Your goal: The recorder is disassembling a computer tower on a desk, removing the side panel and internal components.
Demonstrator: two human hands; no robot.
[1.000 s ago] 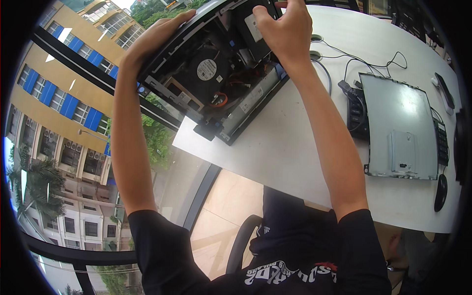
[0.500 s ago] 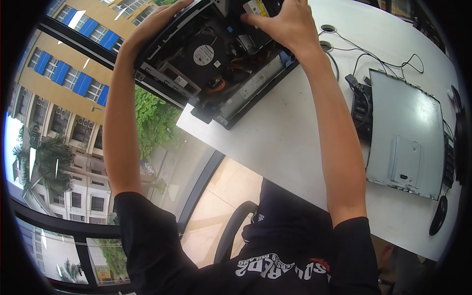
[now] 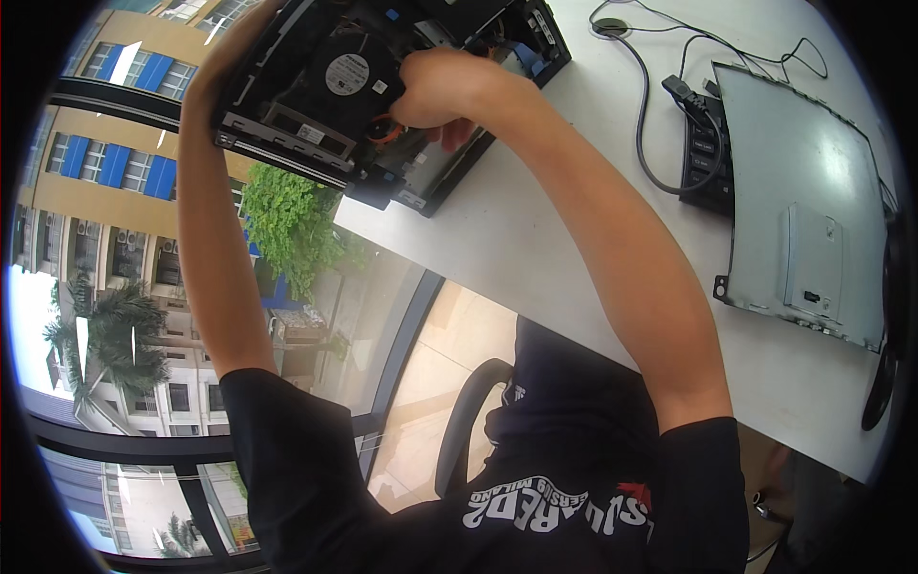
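An open black desktop computer case (image 3: 287,139) stands tilted at the desk's far left edge, its insides showing. Inside it are a black fan (image 3: 330,96) with a round pale label, orange wires (image 3: 384,130) and a long silvery metal part (image 3: 413,172). Along the case's left side lies my left hand (image 3: 232,43), holding it; the fingers are cut off by the picture's top edge. My right hand (image 3: 448,91) reaches into the case just right of the fan, its fingers curled. What they grip, if anything, is hidden behind the hand.
A grey metal cover panel (image 3: 765,191) lies on the white desk (image 3: 535,230) at the right, partly over a black keyboard (image 3: 700,158). Black cables (image 3: 643,115) run from a desk grommet (image 3: 610,27). A dark mouse (image 3: 878,394) sits near the right rim. Windows line the left.
My right hand has come down and left from the case's upper right part to beside the fan, fingers now curled inside. The case appears shifted up and left in view.
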